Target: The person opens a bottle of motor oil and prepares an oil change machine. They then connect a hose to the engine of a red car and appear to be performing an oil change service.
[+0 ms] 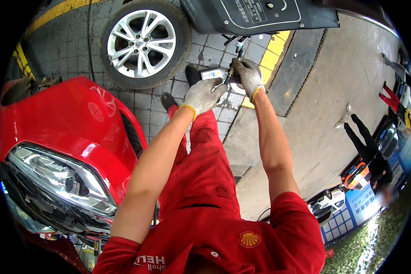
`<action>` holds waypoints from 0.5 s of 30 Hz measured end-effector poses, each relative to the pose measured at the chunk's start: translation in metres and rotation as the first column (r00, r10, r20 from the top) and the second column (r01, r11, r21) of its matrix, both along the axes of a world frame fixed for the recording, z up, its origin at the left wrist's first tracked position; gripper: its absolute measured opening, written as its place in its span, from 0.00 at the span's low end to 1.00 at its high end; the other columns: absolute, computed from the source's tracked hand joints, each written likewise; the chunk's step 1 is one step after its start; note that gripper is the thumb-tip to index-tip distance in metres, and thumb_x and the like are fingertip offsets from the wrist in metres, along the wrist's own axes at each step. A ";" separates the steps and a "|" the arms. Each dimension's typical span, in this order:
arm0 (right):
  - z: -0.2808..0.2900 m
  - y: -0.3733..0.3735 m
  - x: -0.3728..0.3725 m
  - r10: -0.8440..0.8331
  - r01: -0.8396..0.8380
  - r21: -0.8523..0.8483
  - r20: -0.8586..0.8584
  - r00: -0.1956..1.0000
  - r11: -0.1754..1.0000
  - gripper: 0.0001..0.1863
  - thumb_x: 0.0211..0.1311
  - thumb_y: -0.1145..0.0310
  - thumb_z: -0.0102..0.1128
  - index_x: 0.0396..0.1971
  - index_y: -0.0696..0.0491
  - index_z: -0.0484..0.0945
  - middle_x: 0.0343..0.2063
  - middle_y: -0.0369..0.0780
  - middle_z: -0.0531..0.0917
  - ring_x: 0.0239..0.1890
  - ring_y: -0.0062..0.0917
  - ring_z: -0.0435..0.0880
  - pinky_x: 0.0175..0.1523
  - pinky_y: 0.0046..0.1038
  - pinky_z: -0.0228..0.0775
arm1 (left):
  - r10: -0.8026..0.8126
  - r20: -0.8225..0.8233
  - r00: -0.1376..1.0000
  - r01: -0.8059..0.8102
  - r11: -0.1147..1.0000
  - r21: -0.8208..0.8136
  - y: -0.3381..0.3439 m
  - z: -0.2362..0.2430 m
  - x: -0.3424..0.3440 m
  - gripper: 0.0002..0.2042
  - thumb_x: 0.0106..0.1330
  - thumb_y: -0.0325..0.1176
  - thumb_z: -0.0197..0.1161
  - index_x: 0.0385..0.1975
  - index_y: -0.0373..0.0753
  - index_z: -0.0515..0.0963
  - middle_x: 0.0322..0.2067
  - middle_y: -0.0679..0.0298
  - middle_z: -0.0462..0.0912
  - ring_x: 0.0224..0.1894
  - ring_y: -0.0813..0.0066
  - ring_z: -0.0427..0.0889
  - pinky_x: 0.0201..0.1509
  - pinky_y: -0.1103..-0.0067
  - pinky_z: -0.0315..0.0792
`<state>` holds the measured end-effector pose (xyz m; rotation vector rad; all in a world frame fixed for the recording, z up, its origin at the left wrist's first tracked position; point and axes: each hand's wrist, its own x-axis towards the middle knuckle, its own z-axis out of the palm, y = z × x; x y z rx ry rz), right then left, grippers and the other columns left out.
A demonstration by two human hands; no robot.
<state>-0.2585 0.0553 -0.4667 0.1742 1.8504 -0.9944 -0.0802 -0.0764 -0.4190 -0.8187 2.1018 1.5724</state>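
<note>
Both my hands wear pale knit work gloves with yellow cuffs. My left hand (202,95) has its thumb and fingers bent around the lower end of a thin dark rod- or hose-like piece (228,78). Its exact kind is too small to tell. Just up and to the right, my right hand (248,77) closes its fingers on the upper part of that piece. Beyond them, a metal fitting (239,45) sticks out below a black panelled machine (255,13). A light-coloured bottle (213,74) with a printed label shows behind my left hand. A white round object (237,87) lies partly hidden between the hands.
A wheel with a silver alloy rim (141,43) lies on the tiled floor at the upper left. On the left stands a red car (68,132) with its front opened up. Yellow floor stripes (274,50) run at right. Another person (365,141) in black stands far right.
</note>
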 end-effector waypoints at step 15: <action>0.004 -0.005 0.016 -0.318 0.366 -0.195 0.236 0.918 0.910 0.16 0.80 0.57 0.62 0.48 0.56 0.82 0.37 0.36 0.86 0.34 0.20 0.84 0.42 0.26 0.83 | 0.391 0.289 0.874 -0.466 0.505 0.726 0.003 0.004 0.053 0.32 0.68 0.36 0.75 0.67 0.29 0.71 0.57 0.54 0.80 0.55 0.66 0.86 0.63 0.74 0.80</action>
